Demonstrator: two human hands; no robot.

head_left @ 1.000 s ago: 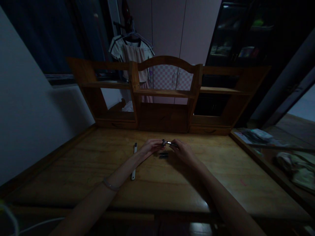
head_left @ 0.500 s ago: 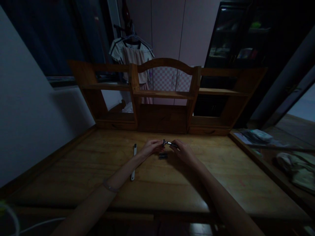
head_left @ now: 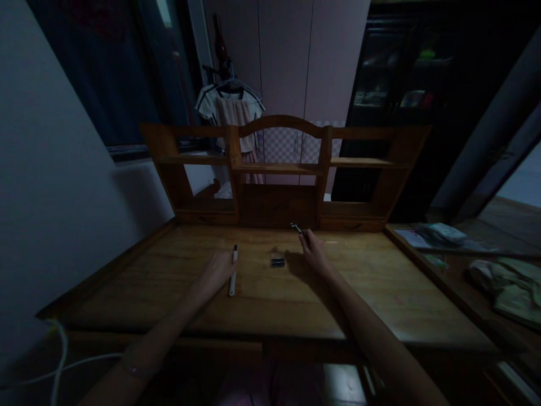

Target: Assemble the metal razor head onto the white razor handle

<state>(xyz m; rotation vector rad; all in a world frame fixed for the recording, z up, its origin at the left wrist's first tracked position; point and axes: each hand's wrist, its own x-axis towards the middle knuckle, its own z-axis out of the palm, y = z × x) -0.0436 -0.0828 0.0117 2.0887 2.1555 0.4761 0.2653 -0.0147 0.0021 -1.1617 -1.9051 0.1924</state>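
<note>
Here, the right hand (head_left: 315,250) gripped a small tool (head_left: 298,229); the left hand (head_left: 218,269), its hold unclear, lay at a white stick (head_left: 232,286): pickup seemed underway, calling for a pinch.

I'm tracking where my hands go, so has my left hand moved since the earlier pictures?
Yes, your left hand has moved left relative to the wooden shelf, now at the white tool.

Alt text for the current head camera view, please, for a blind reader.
A right hand holds a small shiny-headed tool above a wooden desk; the left hand is at a slender white tool lying there. Between the hands lies a small dark item, with shelves behind.
</note>
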